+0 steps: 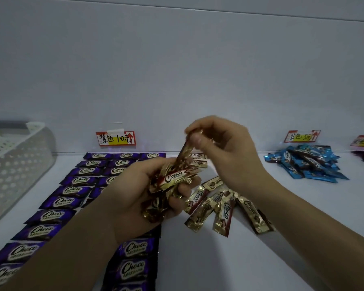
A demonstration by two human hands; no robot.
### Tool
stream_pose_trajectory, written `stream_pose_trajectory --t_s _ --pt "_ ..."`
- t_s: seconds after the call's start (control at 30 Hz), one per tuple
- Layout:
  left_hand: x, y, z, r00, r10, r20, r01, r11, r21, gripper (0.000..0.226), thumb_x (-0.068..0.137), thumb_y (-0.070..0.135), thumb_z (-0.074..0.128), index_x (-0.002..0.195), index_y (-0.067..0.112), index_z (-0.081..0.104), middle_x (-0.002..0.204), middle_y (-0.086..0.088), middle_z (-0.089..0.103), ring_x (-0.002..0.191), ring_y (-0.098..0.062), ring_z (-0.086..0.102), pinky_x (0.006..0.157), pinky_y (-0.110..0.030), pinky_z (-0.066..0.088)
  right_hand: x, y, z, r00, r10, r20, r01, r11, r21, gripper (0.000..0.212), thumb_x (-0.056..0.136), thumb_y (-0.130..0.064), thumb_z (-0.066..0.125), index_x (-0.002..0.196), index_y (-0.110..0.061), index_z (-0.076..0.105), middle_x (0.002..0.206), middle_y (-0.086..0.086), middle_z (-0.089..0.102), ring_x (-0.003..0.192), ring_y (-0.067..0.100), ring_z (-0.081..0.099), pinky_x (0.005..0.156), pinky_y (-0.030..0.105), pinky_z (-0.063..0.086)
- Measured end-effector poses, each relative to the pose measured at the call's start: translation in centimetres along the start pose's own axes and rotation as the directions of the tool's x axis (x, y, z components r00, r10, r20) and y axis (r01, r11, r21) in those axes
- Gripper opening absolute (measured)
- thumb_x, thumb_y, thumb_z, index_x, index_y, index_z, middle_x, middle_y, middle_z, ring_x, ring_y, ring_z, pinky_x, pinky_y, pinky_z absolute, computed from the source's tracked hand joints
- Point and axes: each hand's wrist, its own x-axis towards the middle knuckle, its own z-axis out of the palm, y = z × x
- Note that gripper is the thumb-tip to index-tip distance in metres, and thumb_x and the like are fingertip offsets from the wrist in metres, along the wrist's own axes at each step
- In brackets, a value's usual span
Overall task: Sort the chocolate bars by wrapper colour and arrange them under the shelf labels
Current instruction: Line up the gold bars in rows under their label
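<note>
The left hand [135, 192] is curling round a bunch of gold bars [174, 179] just left of the loose gold pile [225, 206] lying on the shelf [198, 259]. The right hand [225, 148], above that pile, is pinching the upper end of a single gold bar [183, 152] whose lower end is sitting in the bunch. Purple bars [72, 190] are lying in rows left of the pile, and blue bars [309, 164] are lying heaped well to its right.

The view is dim and bluish, with only faint, soft shadows on the shelf [198, 259]. The right hand [225, 150] is motion-blurred, the gold wrappers [178, 179] throw small glints, and the basket [15, 162] at the left edge bows, probably from lens distortion.
</note>
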Motion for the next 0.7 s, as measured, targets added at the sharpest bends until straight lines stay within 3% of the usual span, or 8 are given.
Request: stream_pose_trajectory --t_s 0.13,0.2,0.27,0.4,0.5,0.6,0.67,0.7 --pt "0.7 0.4 -0.5 0.983 0.123 -0.139 -0.122 0.992 0.021 0.018 0.092 -0.002 0.048 0.090 0.001 0.066 0.080 -0.017 0.061 0.046 -0.010 0.058 0.038 -0.015 0.040 1.2 0.5 -3.2 0.974 0.149 -0.170 -0.136 0.987 0.088 0.016 0.101 -0.005 0.052 0.106 -0.013 0.065 0.101 0.014 0.068 0.092 0.025 0.070 0.068 0.029 0.059" --pt "1.3 0.5 0.0 0.977 0.187 -0.099 -0.187 0.982 0.010 0.028 0.079 0.001 0.057 0.103 0.010 0.066 0.080 -0.015 0.059 0.051 -0.016 0.057 0.036 -0.019 0.040 1.9 2.3 -5.0 0.978 0.163 -0.130 -0.185 0.966 -0.181 0.015 0.102 -0.010 0.054 0.105 -0.020 0.065 0.098 0.006 0.068 0.089 0.019 0.069 0.066 0.026 0.058" --pt "1.2 0.3 -0.3 0.971 0.212 -0.109 -0.219 0.974 -0.055 0.045 0.071 0.005 0.062 0.113 0.017 0.066 0.082 -0.014 0.059 0.055 -0.018 0.057 0.036 -0.020 0.040 2.0 4.4 -6.4 0.985 0.170 -0.029 -0.160 0.843 -0.514 0.012 0.099 -0.018 0.060 0.108 -0.027 0.063 0.093 -0.010 0.064 0.084 0.005 0.064 0.071 0.023 0.058" --pt "1.2 0.3 -0.9 0.963 0.254 -0.087 -0.257 0.966 -0.028 0.068 0.049 0.002 0.087 0.110 0.012 0.058 0.090 -0.013 0.057 0.062 -0.016 0.056 0.039 -0.020 0.041 1.0 6.9 -6.9 0.980 0.141 0.143 0.010 0.675 -0.738 0.016 0.089 -0.021 0.075 0.104 -0.020 0.072 0.081 -0.011 0.066 0.069 -0.002 0.057 0.076 0.028 0.056" --pt "1.4 0.4 -2.4 0.977 0.212 0.008 -0.212 0.977 0.022 0.089 0.044 0.008 0.096 0.121 0.013 0.052 0.105 -0.010 0.055 0.075 -0.013 0.054 0.049 -0.023 0.047 0.6 7.5 -6.2 0.987 0.111 0.117 -0.008 0.759 -0.651 0.013 0.088 -0.018 0.076 0.101 -0.019 0.075 0.086 -0.007 0.072 0.072 0.004 0.063 0.073 0.023 0.054" --pt "1.5 0.2 -2.7 0.975 0.220 -0.023 -0.219 0.975 0.040 0.083 0.041 0.011 0.098 0.116 0.004 0.063 0.116 -0.010 0.058 0.078 -0.015 0.060 0.055 -0.025 0.052 1.1 7.1 -6.5 0.954 0.276 -0.113 -0.296 0.922 -0.249 0.017 0.090 -0.009 0.072 0.106 -0.016 0.069 0.091 0.006 0.070 0.074 0.019 0.072 0.067 0.028 0.060" --pt "1.7 0.0 -2.8 0.971 0.237 -0.024 -0.236 0.971 0.031 0.081 0.036 0.009 0.100 0.111 -0.002 0.069 0.111 -0.014 0.063 0.079 -0.017 0.065 0.058 -0.027 0.056 0.8 7.3 -6.8 0.881 0.460 -0.116 -0.471 0.876 -0.102 0.011 0.091 -0.004 0.070 0.099 -0.012 0.069 0.094 0.017 0.071 0.071 0.022 0.073 0.065 0.032 0.061" --pt "1.6 -0.1 -2.7 0.970 0.241 -0.025 -0.239 0.970 0.049 0.081 0.034 0.009 0.100 0.109 -0.003 0.072 0.106 -0.015 0.066 0.080 -0.017 0.067 0.060 -0.027 0.057 0.5 7.7 -6.8 0.858 0.501 -0.115 -0.514 0.843 -0.160 0.009 0.090 -0.005 0.070 0.094 -0.013 0.069 0.093 0.016 0.072 0.071 0.021 0.072 0.066 0.033 0.061"
